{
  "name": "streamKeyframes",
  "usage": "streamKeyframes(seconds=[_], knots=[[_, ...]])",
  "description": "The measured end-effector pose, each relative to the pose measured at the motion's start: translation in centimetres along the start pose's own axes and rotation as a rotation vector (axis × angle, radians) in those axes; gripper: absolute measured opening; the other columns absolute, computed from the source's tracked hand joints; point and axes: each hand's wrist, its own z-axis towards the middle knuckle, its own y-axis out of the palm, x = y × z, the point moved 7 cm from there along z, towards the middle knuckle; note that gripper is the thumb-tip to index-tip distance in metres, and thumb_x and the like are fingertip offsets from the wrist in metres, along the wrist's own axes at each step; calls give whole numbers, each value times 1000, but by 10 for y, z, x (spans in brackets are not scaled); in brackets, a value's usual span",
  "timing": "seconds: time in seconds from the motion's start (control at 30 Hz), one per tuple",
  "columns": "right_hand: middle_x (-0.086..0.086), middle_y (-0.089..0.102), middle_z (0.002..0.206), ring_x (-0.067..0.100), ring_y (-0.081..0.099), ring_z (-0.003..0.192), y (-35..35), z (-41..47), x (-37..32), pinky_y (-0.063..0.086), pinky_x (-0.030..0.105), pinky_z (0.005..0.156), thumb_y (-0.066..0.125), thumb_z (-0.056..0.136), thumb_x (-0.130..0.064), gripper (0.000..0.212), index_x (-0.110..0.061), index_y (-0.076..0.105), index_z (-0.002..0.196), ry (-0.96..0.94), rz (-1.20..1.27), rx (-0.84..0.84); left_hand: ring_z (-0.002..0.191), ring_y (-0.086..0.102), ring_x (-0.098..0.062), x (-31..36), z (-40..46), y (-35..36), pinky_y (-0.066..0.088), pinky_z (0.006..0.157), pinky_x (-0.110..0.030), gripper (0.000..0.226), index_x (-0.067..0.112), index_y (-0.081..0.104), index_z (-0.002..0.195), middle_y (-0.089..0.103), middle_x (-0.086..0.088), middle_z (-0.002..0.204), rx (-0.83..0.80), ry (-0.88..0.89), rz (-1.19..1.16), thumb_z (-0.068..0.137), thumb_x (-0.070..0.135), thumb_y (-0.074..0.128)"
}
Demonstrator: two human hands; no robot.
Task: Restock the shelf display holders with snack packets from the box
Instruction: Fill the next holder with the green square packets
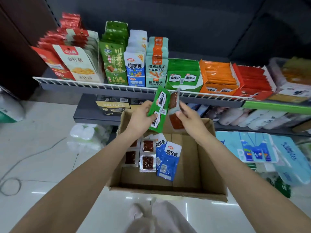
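while held up above the open cardboard box (210, 158), just in front of the white wire rail (104, 85) edging the shelf (67, 87), green snack packets (159, 108) sit pinched in the left hand (143, 115), fingers curled round their lower half, glossy foil with white labels and crimped ends; alongside, touching them, clear-backed packets (175, 106) showing a reddish-brown filling, gripped between thumb and curled fingers of the right hand (188, 116). down in the box, flat on the brown corrugated floor: small square foil packs (148, 158) with dark red windows, and two blue-and-white pouches (168, 158) overlapping them on the right. up on the shelf behind the rail, a row of upright card display holders: red and cream (80, 64), dark green (114, 64), blue-white (135, 68), pale teal (156, 69), then a low green holder (183, 74), partly filled, directly beyond the raised packets, an orange holder (218, 76) and a red holder (252, 81). below, a lower shelf with a dark boxed product (112, 105); to the right, soft plastic-wrapped tissue packs (252, 148); glossy pale floor tiles (42, 132) and a thin grey cable (15, 167) on the left
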Motion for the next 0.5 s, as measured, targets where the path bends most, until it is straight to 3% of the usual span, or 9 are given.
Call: streamKeyframes(seconds=[0.1, 0.13, 0.17, 0.23, 0.27, 0.33, 0.4, 0.5], knots=[[-15, 45, 124, -1, 43, 110, 13, 5, -26, 50, 9, 75, 33, 102, -29, 39, -23, 43, 139, -20, 106, -27, 77, 59, -14, 24, 8, 6, 46, 79, -33, 29, 17, 44, 79, 62, -1, 78, -42, 20, -36, 84, -8, 57], [-14, 48, 120, -1, 46, 107, 13, 8, -32, 49, 8, 76, 34, 102, -27, 37, -21, 48, 136, -35, 134, 10, 75, 58, -12, 29, 10, 5, 44, 79, -33, 31, 16, 42, 78, 60, 0, 75, -51, -3, -105, 83, -11, 56], [-10, 53, 117, 3, 51, 106, 9, 12, -36, 49, 11, 82, 38, 101, -22, 34, -19, 51, 132, -55, 135, 78, 73, 58, -11, 33, 12, 4, 45, 78, -31, 32, 15, 42, 77, 60, 0, 75, -68, -24, -174, 83, -14, 54], [-5, 58, 108, 10, 58, 98, 0, 18, -37, 49, 15, 78, 51, 96, -18, 33, -21, 48, 129, -52, 154, 178, 77, 61, -12, 40, 12, 3, 49, 77, -29, 31, 13, 43, 79, 63, -2, 81, -121, -49, -259, 82, -17, 51], [-5, 59, 104, 9, 59, 94, -1, 21, -33, 50, 15, 75, 56, 94, -20, 37, -22, 44, 129, -12, 197, 197, 83, 61, -16, 43, 12, 3, 50, 81, -34, 31, 12, 44, 83, 64, -4, 87, -151, -57, -293, 81, -19, 48], [-2, 63, 108, 12, 63, 97, -1, 25, -28, 53, 27, 84, 61, 91, -23, 42, -18, 44, 129, 83, 295, 198, 94, 58, -25, 45, 13, 3, 47, 90, -46, 33, 10, 44, 92, 62, -9, 94, -180, -91, -353, 78, -20, 44], [5, 67, 113, 18, 65, 100, -1, 28, -31, 53, 38, 89, 60, 91, -19, 30, -13, 55, 120, 86, 313, 197, 95, 58, -27, 47, 18, 4, 46, 93, -51, 35, 10, 44, 98, 62, -12, 97, -193, -142, -412, 73, -12, 50], [5, 70, 108, 18, 67, 94, -8, 33, -40, 55, 36, 83, 59, 92, -18, 11, -15, 65, 101, 39, 311, 248, 91, 60, -24, 50, 30, 6, 52, 87, -43, 47, 6, 41, 110, 59, -15, 104, -219, -210, -551, 65, 9, 54]])
